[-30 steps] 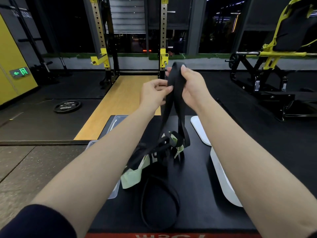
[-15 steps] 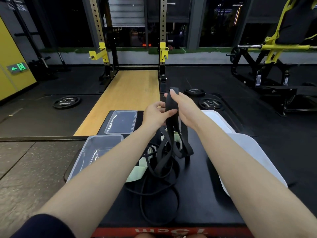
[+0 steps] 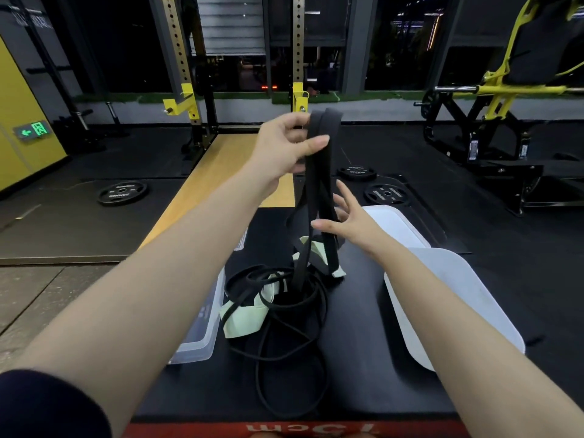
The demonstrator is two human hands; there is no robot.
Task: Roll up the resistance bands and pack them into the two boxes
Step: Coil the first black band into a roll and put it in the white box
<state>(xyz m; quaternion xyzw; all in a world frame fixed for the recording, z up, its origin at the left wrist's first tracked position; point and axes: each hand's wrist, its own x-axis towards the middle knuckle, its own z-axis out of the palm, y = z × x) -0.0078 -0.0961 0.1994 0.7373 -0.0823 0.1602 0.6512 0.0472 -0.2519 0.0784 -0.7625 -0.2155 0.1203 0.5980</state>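
Observation:
My left hand pinches the folded top of a wide black resistance band and holds it up above the black platform. The band hangs down in two strands into a tangled pile. My right hand is lower, fingers spread, touching the hanging strands from the right. The pile holds thin black bands and a pale green band. A clear plastic box lies left of the pile, partly hidden by my left arm. Two white lids lie to the right.
The platform stands on a gym floor. Weight plates lie on the floor left and behind the platform. A yellow squat rack and a wooden lifting strip are ahead. A yellow machine is at the right.
My left hand has lifted the band's top higher. My right hand has let go of the top and dropped down to the hanging strands.

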